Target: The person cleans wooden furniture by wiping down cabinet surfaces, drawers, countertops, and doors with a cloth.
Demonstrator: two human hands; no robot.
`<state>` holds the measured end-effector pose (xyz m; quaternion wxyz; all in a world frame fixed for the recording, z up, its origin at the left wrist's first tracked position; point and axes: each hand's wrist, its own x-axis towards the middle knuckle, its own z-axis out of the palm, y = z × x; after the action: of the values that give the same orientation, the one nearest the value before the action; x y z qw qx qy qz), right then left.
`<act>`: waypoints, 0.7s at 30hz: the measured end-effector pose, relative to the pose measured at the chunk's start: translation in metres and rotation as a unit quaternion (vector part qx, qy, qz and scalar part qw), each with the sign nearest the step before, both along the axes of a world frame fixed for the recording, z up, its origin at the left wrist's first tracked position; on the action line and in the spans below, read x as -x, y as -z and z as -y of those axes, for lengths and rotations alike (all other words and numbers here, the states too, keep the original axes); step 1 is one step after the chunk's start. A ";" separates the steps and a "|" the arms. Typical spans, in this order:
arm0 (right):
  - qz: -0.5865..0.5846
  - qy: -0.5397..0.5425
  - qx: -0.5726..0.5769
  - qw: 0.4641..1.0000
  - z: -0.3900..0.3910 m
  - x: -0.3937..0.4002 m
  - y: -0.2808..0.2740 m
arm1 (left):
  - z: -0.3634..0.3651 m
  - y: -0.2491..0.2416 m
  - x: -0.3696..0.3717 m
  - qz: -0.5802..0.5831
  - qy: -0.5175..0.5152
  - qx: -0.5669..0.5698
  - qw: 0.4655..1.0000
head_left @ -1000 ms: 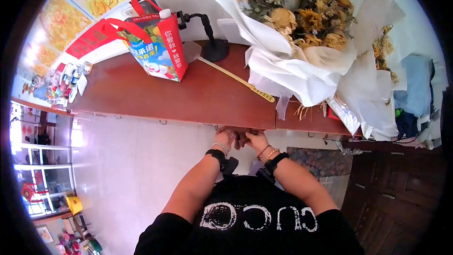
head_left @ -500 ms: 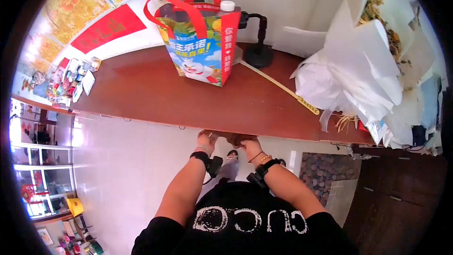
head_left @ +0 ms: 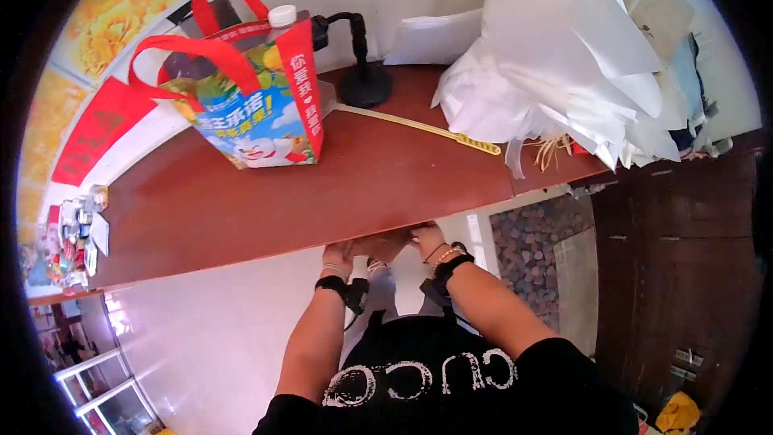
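Both of my hands are at the front edge of the reddish-brown table (head_left: 241,217). Between them, just below that edge, a flat brown piece (head_left: 382,247) shows in part; its kind cannot be made out. My left hand (head_left: 338,256) is closed at its left side, with the fingertips partly hidden by the edge. At the right side my right hand (head_left: 427,239) has its fingers bent against the same piece. A black strap with a small device is on each wrist.
A red-handled shopping bag (head_left: 250,105) holding a white-capped bottle (head_left: 283,16) stands on the table. Behind it is a black stand (head_left: 365,84). A yellow-handled stick (head_left: 419,125) lies near a white-wrapped bouquet (head_left: 547,72). Small items (head_left: 76,234) crowd the left end.
My view has turned, so the table and bag appear further left and tilted. Both hands remain at the edge, and the brown piece between them shows more below it.
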<state>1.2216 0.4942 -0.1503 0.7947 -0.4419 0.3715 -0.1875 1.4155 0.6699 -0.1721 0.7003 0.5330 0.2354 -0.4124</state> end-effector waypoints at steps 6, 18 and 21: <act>-0.103 -0.058 0.373 0.920 0.087 0.134 0.056 | 0.077 0.025 0.088 0.600 0.517 -0.129 0.596; 0.051 0.140 -0.222 0.964 0.092 0.087 -0.082 | 0.091 0.027 0.106 0.453 0.402 -0.094 0.790; -0.003 0.046 -0.259 0.965 0.076 0.071 -0.093 | 0.050 -0.001 0.075 0.321 0.251 0.070 0.911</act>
<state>1.1507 0.4185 -0.0571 0.8713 -0.2038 0.4299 -0.1200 1.3405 0.6199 -0.1715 0.6469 0.6279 -0.1727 -0.3967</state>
